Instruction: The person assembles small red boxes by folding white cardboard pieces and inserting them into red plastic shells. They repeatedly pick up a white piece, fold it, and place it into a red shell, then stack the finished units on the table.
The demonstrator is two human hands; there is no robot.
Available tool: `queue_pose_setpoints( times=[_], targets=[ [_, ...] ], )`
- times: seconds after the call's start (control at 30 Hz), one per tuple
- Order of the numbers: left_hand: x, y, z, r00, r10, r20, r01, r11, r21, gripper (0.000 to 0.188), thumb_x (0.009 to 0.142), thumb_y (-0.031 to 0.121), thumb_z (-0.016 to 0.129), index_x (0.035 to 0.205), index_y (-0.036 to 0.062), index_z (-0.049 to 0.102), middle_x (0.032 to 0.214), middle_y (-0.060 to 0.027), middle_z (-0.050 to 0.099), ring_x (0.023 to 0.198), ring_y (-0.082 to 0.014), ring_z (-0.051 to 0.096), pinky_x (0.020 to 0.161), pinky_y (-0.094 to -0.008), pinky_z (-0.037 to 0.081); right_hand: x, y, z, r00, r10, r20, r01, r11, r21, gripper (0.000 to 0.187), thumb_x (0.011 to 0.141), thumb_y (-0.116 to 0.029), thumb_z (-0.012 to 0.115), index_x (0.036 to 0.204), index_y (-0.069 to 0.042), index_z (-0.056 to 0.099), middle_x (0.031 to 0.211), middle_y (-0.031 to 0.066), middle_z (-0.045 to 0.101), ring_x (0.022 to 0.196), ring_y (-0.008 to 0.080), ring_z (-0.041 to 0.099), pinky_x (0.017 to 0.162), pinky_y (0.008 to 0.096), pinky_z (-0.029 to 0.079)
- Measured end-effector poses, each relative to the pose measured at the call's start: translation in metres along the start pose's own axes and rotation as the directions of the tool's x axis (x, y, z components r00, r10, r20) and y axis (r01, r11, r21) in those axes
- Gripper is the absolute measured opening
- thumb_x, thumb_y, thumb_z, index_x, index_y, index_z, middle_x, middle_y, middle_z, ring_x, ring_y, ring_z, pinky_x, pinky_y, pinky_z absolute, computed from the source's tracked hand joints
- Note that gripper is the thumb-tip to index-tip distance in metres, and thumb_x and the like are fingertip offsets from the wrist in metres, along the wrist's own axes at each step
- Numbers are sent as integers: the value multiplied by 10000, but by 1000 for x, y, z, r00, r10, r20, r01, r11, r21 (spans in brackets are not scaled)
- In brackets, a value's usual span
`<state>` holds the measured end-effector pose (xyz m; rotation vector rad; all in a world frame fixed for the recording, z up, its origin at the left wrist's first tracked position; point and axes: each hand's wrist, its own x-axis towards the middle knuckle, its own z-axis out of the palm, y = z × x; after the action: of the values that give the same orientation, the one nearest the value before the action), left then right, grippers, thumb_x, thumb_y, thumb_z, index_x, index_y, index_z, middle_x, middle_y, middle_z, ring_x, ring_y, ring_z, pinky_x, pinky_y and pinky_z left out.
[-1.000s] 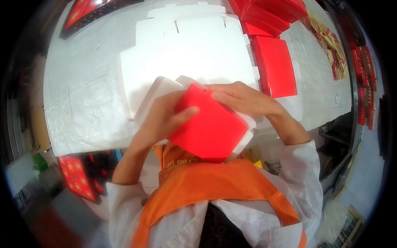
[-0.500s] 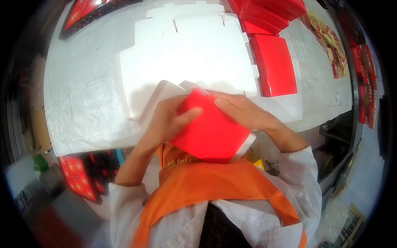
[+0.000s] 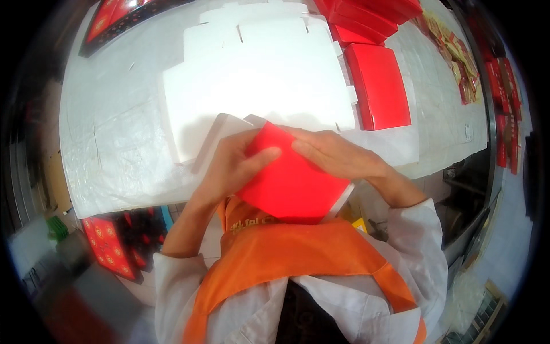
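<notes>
Starting far left: a covered table [image 3: 114,137], then a white flap [image 3: 216,129] poking up beside the left hand [image 3: 228,165]. Got that hand clamped on the left side of a red carton [image 3: 295,180], pinching it front and back. Spotting flat white card [image 3: 252,80] lying beyond. Holding the carton cornerwise over the table's near edge, close to the orange apron [image 3: 286,246]. Over to the right hand [image 3: 335,156]: clamped too, along the carton's upper right edge. Can't make out the grip behind. Looks like mid-fold, probably pressing a side into shape. Would call for a steady left grip and tucking the flap without creasing the red face. Farther right, seeing a closed-looking red box [image 3: 379,89].
</notes>
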<state>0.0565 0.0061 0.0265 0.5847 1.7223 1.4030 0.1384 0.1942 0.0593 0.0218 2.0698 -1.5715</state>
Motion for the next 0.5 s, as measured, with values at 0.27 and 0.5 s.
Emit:
queue_pose_setpoints(
  times=[0.27, 0.5],
  targets=[
    [-1, 5, -2, 995, -76, -59, 72, 995, -65, 213, 798, 133, 614, 960, -6, 606, 836, -24, 622, 760, -82, 564, 674, -220, 458, 0, 11, 1, 994, -81, -77, 71, 990, -126, 419, 914, -244, 330, 1311, -111, 342, 1112, 185, 532, 1008, 296, 520, 871, 334, 398],
    [-1, 13, -15, 992, -95, -86, 85, 990, -110, 196, 789, 126, 636, 948, 12, 615, 822, -12, 622, 756, -70, 561, 672, -214, 457, -4, 6, -8, 995, -75, -62, 80, 993, 83, 417, 878, -206, 417, 1257, -32, 417, 1221, 132, 492, 1109, 221, 468, 938, 297, 353]
  ],
)
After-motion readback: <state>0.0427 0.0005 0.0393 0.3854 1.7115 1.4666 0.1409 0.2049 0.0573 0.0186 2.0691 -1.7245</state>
